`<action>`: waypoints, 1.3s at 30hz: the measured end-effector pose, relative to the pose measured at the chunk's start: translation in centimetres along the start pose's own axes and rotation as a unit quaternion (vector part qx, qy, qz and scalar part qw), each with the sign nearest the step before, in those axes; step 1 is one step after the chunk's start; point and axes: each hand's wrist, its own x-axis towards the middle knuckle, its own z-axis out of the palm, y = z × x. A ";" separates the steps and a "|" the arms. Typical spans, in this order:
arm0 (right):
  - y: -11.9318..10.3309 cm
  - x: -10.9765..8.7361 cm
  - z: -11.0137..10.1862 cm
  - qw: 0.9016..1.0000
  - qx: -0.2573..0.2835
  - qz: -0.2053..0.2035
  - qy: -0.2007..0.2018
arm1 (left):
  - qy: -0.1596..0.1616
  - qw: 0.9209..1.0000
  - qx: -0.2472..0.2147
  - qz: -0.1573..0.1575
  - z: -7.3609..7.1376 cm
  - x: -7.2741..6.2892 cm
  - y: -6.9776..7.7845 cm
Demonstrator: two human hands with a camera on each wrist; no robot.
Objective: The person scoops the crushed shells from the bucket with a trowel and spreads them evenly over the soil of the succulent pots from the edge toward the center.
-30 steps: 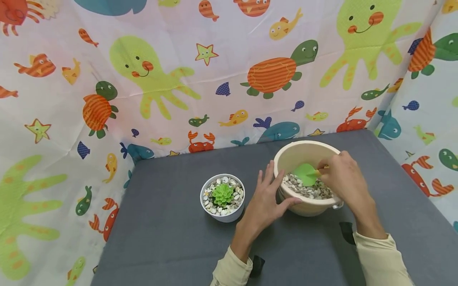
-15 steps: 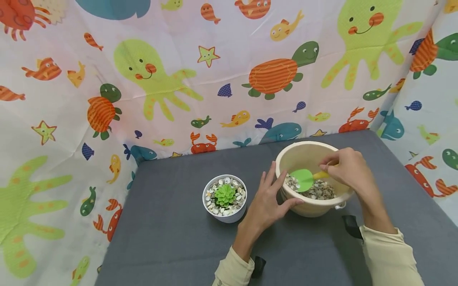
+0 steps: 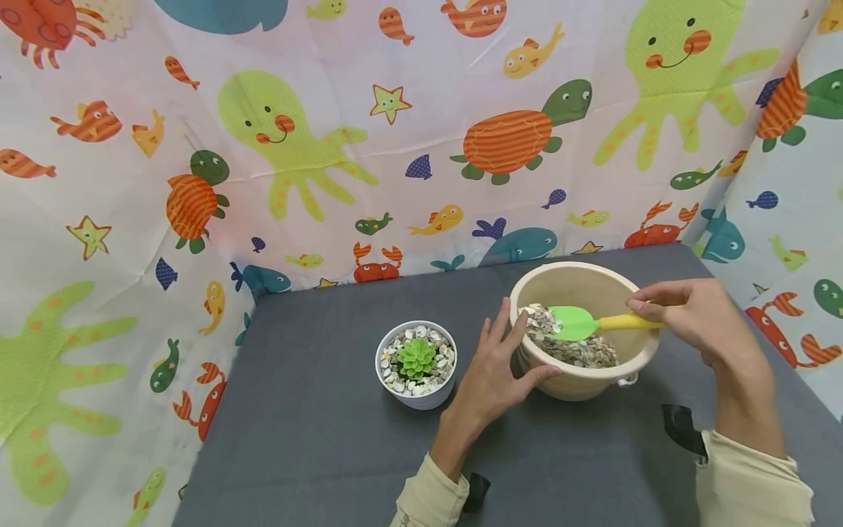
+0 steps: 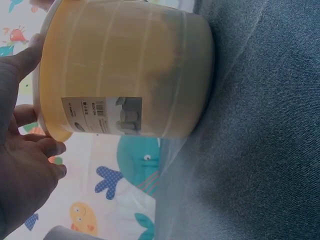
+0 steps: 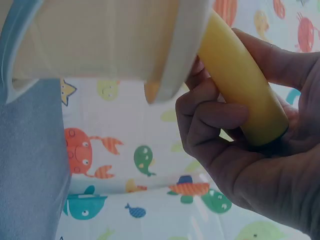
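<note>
A cream bucket (image 3: 571, 375) stands on the grey cloth, with small shells and gravel (image 3: 586, 353) inside. My left hand (image 3: 489, 369) rests against the bucket's left side at the rim, fingers spread and thumb on the near side. In the right wrist view, my right hand (image 5: 235, 135) curls its fingers and thumb round the yellow handle of a toy shovel (image 5: 240, 80). The shovel's green blade (image 3: 573, 323) lies inside the bucket with shells at its tip. Left of the bucket is a white pot (image 3: 421, 402) holding a green succulent (image 3: 417, 359) among shells.
A grey cloth (image 3: 316, 439) covers the table. Behind and at both sides hangs a white curtain (image 3: 435, 66) printed with sea animals. A label (image 4: 102, 115) is stuck on the bucket's outer wall. A white clip-like piece (image 3: 628, 380) sits at its right side.
My right hand has moved right and drawn back toward the bucket's right rim, showing more of the yellow handle. Shells now lie at the shovel's tip. My left hand has stayed at the rim.
</note>
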 end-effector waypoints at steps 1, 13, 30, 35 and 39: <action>0.2 -0.1 -0.2 1.000 -0.002 0.006 0.003 | 0.000 1.000 -0.002 0.000 0.0 0.0 0.0; 0.8 -1.5 -1.3 0.998 -0.001 -0.009 0.060 | -0.004 1.000 0.007 -0.012 -0.1 -0.2 0.2; -0.1 -2.7 -1.9 0.993 0.039 -0.033 0.105 | -0.004 1.000 -0.002 -0.021 -1.5 -0.5 0.3; -1.1 -3.0 -1.6 0.992 0.040 -0.049 0.107 | 0.011 1.000 0.010 -0.019 -2.3 -0.8 0.3; -1.6 -3.2 -1.4 0.991 0.037 -0.062 0.110 | 0.023 0.999 0.010 -0.024 -2.8 -1.0 0.1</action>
